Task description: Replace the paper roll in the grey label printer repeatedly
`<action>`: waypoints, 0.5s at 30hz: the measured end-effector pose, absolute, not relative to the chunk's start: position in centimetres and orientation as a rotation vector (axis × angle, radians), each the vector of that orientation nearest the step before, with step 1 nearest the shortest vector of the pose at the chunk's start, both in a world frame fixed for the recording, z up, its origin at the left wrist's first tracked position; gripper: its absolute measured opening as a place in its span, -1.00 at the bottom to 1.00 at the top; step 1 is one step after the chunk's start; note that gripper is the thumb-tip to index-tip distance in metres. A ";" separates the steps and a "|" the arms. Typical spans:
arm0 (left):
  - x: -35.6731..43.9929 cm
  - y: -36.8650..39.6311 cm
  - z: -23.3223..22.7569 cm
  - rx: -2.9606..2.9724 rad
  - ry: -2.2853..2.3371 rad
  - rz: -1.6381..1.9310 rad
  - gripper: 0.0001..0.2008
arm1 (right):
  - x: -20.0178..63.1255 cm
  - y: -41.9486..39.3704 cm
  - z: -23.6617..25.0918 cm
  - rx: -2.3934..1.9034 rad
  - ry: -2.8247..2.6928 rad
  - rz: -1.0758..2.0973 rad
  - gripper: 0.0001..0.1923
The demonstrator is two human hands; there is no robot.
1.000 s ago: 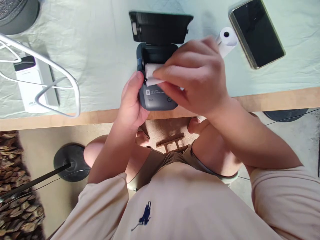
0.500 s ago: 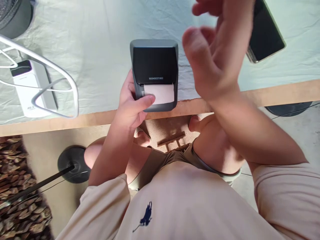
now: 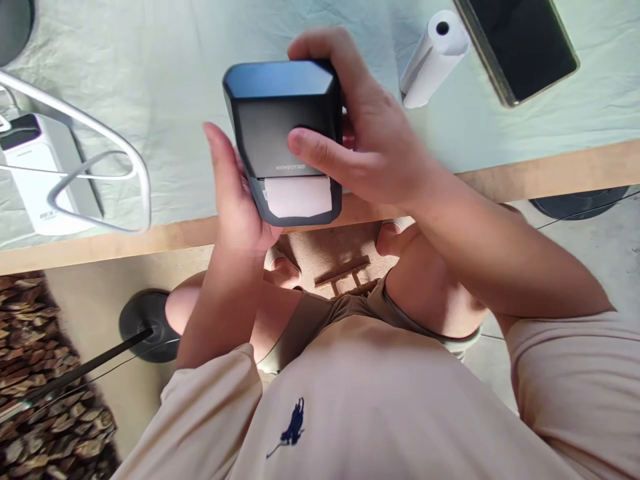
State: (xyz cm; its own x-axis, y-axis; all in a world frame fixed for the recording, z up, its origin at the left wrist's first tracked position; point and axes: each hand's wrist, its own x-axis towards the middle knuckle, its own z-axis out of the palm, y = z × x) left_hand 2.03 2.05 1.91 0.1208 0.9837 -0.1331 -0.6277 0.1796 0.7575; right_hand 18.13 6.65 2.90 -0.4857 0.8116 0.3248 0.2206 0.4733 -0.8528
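Note:
Both hands are at a dark grey label printer (image 3: 287, 137), held slightly tilted above the table's near edge. A strip of white label paper (image 3: 299, 196) sticks out of its slot below the black lid. My right hand (image 3: 365, 127) grips it from the right, thumb across the lid and fingers around the far side. From the left and below, my left hand (image 3: 240, 197) supports it; its thumb stands away from the casing and its other fingers are hidden beneath. A white paper roll (image 3: 434, 60) lies to the right of my right hand.
At the right lies a dark phone (image 3: 520, 47). A white power bank (image 3: 47, 177) with a looped white cable (image 3: 143, 173) is at the left. The table's wooden edge (image 3: 550, 170) runs across the front. A round black stand base (image 3: 143, 327) is on the floor.
My right hand has come down and left onto the printer. The printer has shifted left and tilted. My left thumb has lifted off the paper, and the paper roll has come into view.

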 end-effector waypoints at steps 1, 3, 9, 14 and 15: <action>2.0 2.2 1.9 0.606 0.716 1.305 -0.40 | 18.3 6.9 2.6 -0.836 -1.962 0.968 -0.37; 1.8 2.3 1.7 0.580 0.779 1.329 -0.44 | 18.6 7.1 2.4 -0.792 -1.969 0.927 -0.33; 0.7 2.3 0.8 0.607 0.919 1.343 -0.53 | 19.7 6.8 4.2 -0.676 -2.200 0.926 -0.25; 0.9 2.3 1.4 0.634 0.911 1.299 -0.60 | 19.7 6.6 4.7 -0.786 -2.212 0.655 -0.26; 1.1 2.4 1.6 0.642 0.896 1.277 -0.55 | 19.8 6.5 4.7 -0.856 -2.186 0.544 -0.24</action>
State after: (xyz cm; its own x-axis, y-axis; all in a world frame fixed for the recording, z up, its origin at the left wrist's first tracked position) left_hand 1.06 2.36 1.56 0.0458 0.9774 -0.2066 -0.5262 0.1994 0.8266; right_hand 19.76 6.47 4.72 -0.5242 0.7129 0.4659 0.4114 0.6910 -0.5944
